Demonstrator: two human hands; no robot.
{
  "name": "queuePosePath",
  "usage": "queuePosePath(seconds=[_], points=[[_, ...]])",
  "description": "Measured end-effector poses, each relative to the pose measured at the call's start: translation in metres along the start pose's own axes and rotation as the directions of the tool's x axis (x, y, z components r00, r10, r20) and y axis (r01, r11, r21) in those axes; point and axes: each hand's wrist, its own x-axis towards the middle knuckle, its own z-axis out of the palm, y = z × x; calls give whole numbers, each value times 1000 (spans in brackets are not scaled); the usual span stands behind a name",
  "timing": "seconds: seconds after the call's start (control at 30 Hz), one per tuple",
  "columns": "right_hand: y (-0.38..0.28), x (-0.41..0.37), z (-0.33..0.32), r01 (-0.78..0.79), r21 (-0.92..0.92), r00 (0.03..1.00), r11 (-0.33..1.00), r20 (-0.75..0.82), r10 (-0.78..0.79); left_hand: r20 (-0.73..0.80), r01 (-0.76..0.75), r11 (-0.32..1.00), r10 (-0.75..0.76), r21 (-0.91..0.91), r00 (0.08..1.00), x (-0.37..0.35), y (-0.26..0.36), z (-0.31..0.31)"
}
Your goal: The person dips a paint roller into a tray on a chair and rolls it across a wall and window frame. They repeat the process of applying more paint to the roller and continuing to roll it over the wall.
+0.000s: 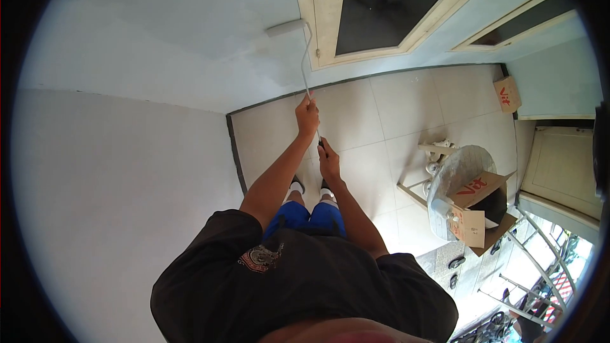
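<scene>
A paint roller (286, 27) with a pale cover lies against the light wall (190, 44), just left of the window frame (322, 19). Its thin metal rod runs down to my hands. My left hand (307, 116) is closed around the rod, higher up. Lower down and slightly to the right, my right hand (328, 159) grips the roller's black handle. Around the roller, the wall shows darker patches that look damp.
At the right, an open cardboard box (473, 228) stands on a round table (438, 200). Another box (507, 94) sits in the far corner. A metal ladder-like frame (540, 267) and sandals (456, 262) are at lower right. Tiled floor (356, 108) meets a dark skirting edge.
</scene>
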Motion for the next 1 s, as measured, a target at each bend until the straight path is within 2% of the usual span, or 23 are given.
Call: queuePosePath(seconds=[0.03,0.17,0.2,0.27,0.3,0.4,0.5,0.57,0.63,0.7,0.73,0.8,0.83,0.87,0.9,0.93,0.97,1.0], points=[[9,2,1,-24,-41,1000,999,-4,24,1,97,995,-97,-28,995,2,0,-1],[22,-1,6,-87,-155,996,984,-21,85,-9,-1,993,2,120,1000,23,-58,-2],[16,-4,5,-85,-156,996,984,-16,83,-14,-2,993,3,119,1000,20,-56,-1],[4,-8,3,-81,-173,997,982,-35,76,-51,-157,948,178,278,983,15,-50,1],[-6,-4,0,-74,-176,997,982,-31,70,-55,-161,948,182,274,982,14,-34,3],[-58,16,-11,145,-165,989,976,-17,-149,-119,-317,940,331,123,936,-3,59,11],[-129,57,-6,396,-94,918,914,9,-397,-199,-470,883,464,20,863,4,158,9],[-188,79,5,412,-59,911,909,51,-409,-222,-552,833,535,-21,815,10,223,1],[-204,76,18,411,-40,909,911,96,-406,-248,-615,786,584,-66,773,12,239,-10],[-204,76,32,385,-5,920,923,84,-384,-262,-642,765,631,53,731,19,233,-17],[-190,73,40,393,-10,916,919,89,-391,-261,-613,785,613,91,746,21,216,-20],[-126,58,55,420,47,907,906,-19,-420,-250,-544,821,571,172,782,19,161,-25],[-94,48,60,385,46,923,922,-14,-385,-241,-507,824,561,254,792,13,134,-28],[-69,35,62,349,46,937,936,-10,-349,-293,-619,723,690,306,661,21,96,-26],[-57,18,59,208,66,977,976,35,-211,-221,-414,854,490,314,843,9,78,-34],[-46,5,57,61,80,994,995,82,-68,-218,-414,855,488,312,845,6,56,-36],[-32,-5,57,56,79,995,995,79,-63,-215,-374,877,445,301,869,5,30,-39],[-13,-13,57,-50,157,993,986,117,32,-212,-332,897,399,291,892,2,15,-41]])
